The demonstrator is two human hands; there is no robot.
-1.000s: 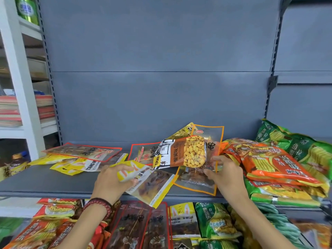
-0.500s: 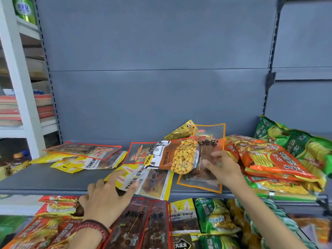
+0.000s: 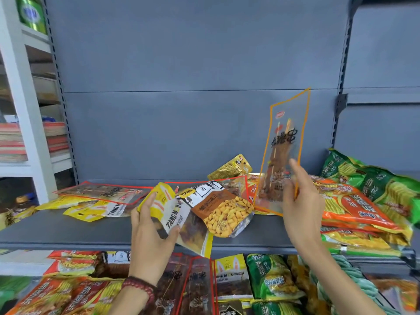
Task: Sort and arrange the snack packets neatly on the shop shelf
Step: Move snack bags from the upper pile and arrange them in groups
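While the left hand curls its grip round the upper end of a yellow packet, thumb on the printed face and fingers behind, the packet's lower end juts over the front lip of the grey shelf. The right hand, at three o'clock from the left, holds an orange-edged clear packet upright above the shelf. Its grip closes on the packet's lower right edge, though blur hides how each finger lies. Brown skewered contents show through the film, and the lettering is hard to read.

A peanut packet lies flat between the two hands, partly overlapping the yellow packet. At twelve o'clock from it a gold sachet tilts against the back panel. At nine o'clock a red-edged packet rests across further yellow ones, their lower parts covered. At three o'clock orange packets and green packets are heaped, cut off by the frame edge. At six o'clock the lower-shelf packets are partly hidden by both forearms. A bead bracelet circles the left wrist.
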